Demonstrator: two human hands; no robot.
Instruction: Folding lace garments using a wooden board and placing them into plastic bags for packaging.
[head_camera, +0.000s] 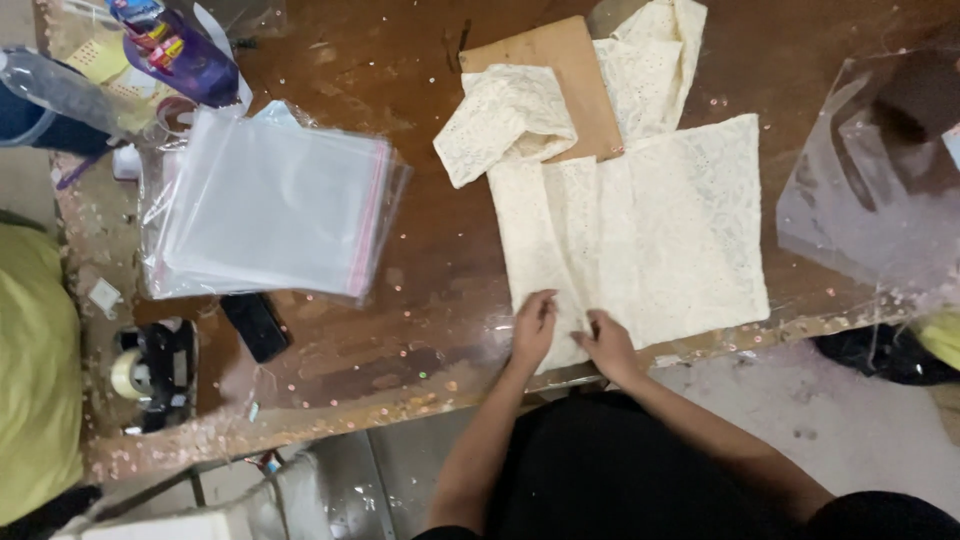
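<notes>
A cream lace garment (640, 235) lies flat on the brown wooden table (420, 260), with its sleeves folded over a brown cardboard sheet (565, 70) at the far side. My left hand (533, 327) rests palm down on the garment's near left corner. Beside it, my right hand (607, 342) presses on the near hem, fingers spread. Neither hand grips the cloth.
A stack of clear plastic bags (270, 205) with pink strips lies to the left. A black tape dispenser (155, 370) and a small black object (255, 325) sit near the left front edge. A loose clear bag (870, 190) lies at right. Clutter fills the top left corner.
</notes>
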